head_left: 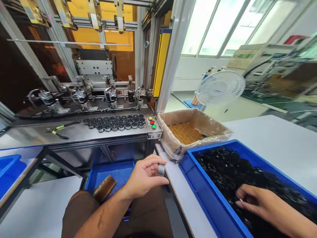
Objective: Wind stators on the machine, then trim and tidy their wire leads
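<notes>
My left hand (pixel 148 175) is raised over my lap, its fingers curled round a short grey metal ring (pixel 161 169). Thumb and forefinger stretch past the ring on either side. Down in a blue bin (pixel 205 185) on the right, my right hand (pixel 257 201) reaches among a heap of small black ring-shaped parts (pixel 228 165). Its thumb and fingers are bent toward each other, and whatever lies between them is too dark to make out.
Rows of black round parts (pixel 116 122) and green-black pliers (pixel 60 129) lie on the machine's metal ledge, beside coloured push buttons (pixel 152 122). A plastic-lined carton (pixel 170 142) holds thin golden rings. A white fan (pixel 220 88) stands behind; a blue tray (pixel 119 170) is below.
</notes>
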Available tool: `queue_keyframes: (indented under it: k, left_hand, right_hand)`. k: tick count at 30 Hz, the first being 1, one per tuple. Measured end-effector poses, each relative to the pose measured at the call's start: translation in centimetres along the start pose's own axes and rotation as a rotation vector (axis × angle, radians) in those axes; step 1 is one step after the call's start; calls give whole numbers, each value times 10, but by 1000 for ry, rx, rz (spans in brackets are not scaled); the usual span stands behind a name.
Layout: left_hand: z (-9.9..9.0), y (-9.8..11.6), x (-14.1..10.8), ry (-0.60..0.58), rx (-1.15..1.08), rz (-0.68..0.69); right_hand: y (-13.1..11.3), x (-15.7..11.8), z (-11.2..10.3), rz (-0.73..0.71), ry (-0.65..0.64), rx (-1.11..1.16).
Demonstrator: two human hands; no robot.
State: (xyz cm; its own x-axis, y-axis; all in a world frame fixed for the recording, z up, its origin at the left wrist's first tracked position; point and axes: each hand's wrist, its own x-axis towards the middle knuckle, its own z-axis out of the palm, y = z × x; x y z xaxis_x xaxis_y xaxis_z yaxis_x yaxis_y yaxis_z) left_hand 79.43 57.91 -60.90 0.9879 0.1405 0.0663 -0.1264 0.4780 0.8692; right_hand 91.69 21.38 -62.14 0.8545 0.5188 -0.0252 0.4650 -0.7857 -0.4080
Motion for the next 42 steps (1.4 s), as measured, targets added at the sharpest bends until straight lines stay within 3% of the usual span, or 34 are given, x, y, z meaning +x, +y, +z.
queue_keyframes:
  k: [3,6,10,18,23,27,30,32,37,39,42]
  left_hand:
    - [2,10,-6,-6,5,-66]
    - [1,17,-13,-39,19,-150]
    - [2,21,-18,-38,6,-158]
    - [6,15,-17,-32,16,-211]
    - [7,8,-15,-29,-13,-231]
    - [9,4,-9,-50,18,-244]
    - [13,1,-4,-71,59,-273]
    - [19,-1,-2,-78,73,-284]
    - [45,-3,-1,-154,78,-318]
    - [54,-5,-1,-210,58,-336]
    - [62,-12,-2,-253,16,-349]
  right_hand:
    - [-30,4,-19,133,-190,145]
    - [-46,8,-26,224,-208,252]
    - [-45,10,-22,278,-128,172]
    - [-38,5,-23,218,-290,204]
    - [-32,9,-18,154,-83,140]
    - [-25,13,-14,190,50,126]
    - [-40,11,-20,227,168,145]
    - [-66,6,-25,153,279,228]
    - [-143,-9,-20,-386,453,445]
    - [-157,-15,-9,-507,489,484]
    - [-160,-23,5,-575,517,509]
